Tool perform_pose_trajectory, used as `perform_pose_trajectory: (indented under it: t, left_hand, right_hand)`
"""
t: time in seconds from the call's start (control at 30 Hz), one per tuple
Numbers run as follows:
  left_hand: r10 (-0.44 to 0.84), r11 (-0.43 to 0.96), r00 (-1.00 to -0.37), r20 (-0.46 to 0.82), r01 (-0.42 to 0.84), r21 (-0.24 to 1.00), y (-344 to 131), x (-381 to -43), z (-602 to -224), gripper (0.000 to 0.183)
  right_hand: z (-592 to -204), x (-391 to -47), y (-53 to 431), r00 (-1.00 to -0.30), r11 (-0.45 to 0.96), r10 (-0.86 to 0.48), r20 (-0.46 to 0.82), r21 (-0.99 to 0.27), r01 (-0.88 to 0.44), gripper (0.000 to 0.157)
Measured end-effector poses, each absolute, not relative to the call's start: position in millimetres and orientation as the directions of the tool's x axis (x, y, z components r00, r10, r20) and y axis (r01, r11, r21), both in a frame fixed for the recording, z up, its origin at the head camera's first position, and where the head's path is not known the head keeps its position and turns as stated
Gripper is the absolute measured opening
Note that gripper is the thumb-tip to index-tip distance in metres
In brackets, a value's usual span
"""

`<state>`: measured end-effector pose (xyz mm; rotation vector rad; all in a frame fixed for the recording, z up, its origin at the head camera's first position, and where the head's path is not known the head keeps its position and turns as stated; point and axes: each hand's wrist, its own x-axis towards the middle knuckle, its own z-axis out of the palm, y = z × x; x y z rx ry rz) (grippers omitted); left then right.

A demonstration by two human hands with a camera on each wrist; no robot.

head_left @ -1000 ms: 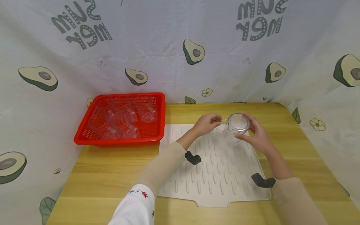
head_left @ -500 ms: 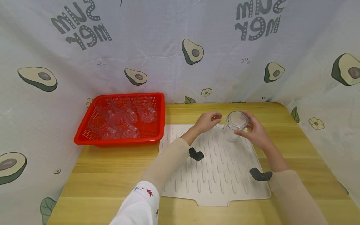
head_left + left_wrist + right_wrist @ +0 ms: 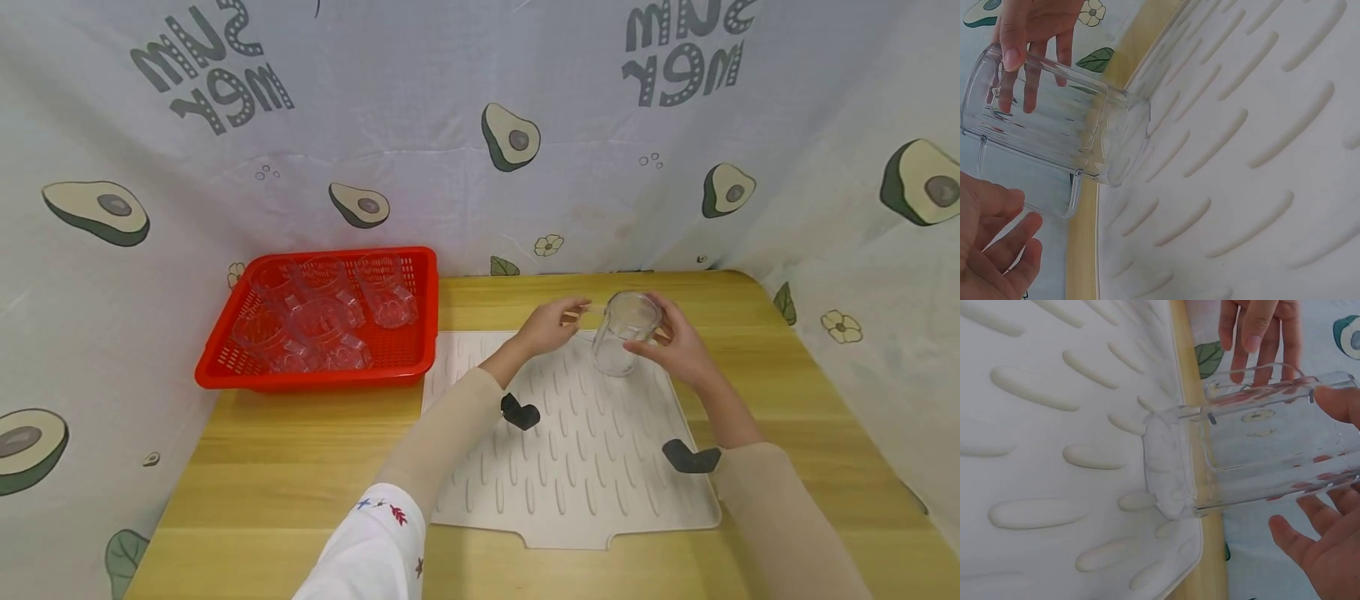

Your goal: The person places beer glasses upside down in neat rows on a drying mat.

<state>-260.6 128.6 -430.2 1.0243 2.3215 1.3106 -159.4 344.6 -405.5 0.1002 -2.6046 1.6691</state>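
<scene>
A clear glass mug (image 3: 617,354) stands on the pale drying mat (image 3: 540,467) near its far right corner. My right hand (image 3: 678,346) holds the mug around its upper part, thumb on the near side, other fingers spread round the far side. My left hand (image 3: 551,327) is beside the mug's handle (image 3: 1074,197), which points left. In the left wrist view, the left fingers (image 3: 1025,228) are loosely bent at the handle and do not close on it. Whether a fingertip still touches it, I cannot tell. The mug's lower end rests against the mat in the right wrist view.
To the left, a red plastic basket (image 3: 315,382) holds several clear glass mugs (image 3: 318,321) lying on their sides. Both basket and mat are on a wooden table (image 3: 300,467). A patterned cloth (image 3: 442,100) hangs behind and at the sides.
The mug's top has tipped slightly back, and the mug appears more settled on the mat. My left fingers have loosened from the handle. My right hand has moved slightly away from me.
</scene>
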Motion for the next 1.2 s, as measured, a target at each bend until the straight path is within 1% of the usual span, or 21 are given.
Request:
perform_pose_trajectory:
  t: [0.13, 0.27, 0.53, 0.67, 0.97, 1.2]
  left_hand:
    - [0.718, 0.323, -0.689, 0.098, 0.455, 0.83, 128, -259, -431, 0.058]
    - [0.712, 0.342, -0.696, 0.089, 0.455, 0.822, 128, -256, -433, 0.062]
    - [0.675, 0.367, -0.735, 0.059, 0.404, 0.838, 118, -251, -444, 0.061]
    - [0.663, 0.344, -0.747, 0.05, 0.364, 0.865, 110, -246, -451, 0.06]
    - [0.617, 0.311, -0.784, 0.065, 0.319, 0.895, 89, -229, -462, 0.058]
    - [0.56, 0.297, -0.822, 0.103, 0.316, 0.901, 69, -214, -459, 0.056]
  right_hand:
    - [-410, -161, 346, -0.998, 0.431, -0.018, 0.062, -0.9, -0.063, 0.094]
    - [-418, -159, 348, -0.999, 0.445, -0.009, 0.033, -0.895, -0.033, 0.095]
    - [-431, -144, 354, -1.0, 0.42, 0.0, -0.009, -0.908, 0.008, 0.095]
    - [-437, -133, 352, -1.0, 0.412, 0.008, -0.026, -0.911, 0.028, 0.094]
    - [-452, -108, 345, -0.997, 0.411, 0.073, -0.04, -0.909, 0.066, 0.089]
    - [-456, -85, 334, -0.991, 0.432, 0.125, -0.054, -0.896, 0.103, 0.089]
